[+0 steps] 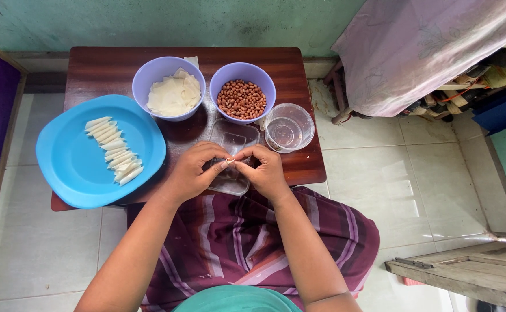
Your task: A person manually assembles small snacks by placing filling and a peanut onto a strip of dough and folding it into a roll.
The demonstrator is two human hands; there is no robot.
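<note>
My left hand [192,172] and my right hand [264,170] meet above the near edge of the dark wooden table [108,66]. Between their fingertips they pinch a small pale wrapper piece [229,161], both hands gripping it. Beneath the hands lies a clear rectangular plastic lid [233,138]. A purple bowl of pale square wrappers [169,86] and a purple bowl of peanuts [242,92] stand behind. At the left a blue plate [68,167] carries a row of several rolled white pieces [114,150].
A clear round plastic container [287,128] stands at the table's right side. Striped purple cloth covers my lap [235,237]. A cloth-draped rack [415,52] is at the right rear, a wooden plank [467,271] at the lower right, tiled floor around.
</note>
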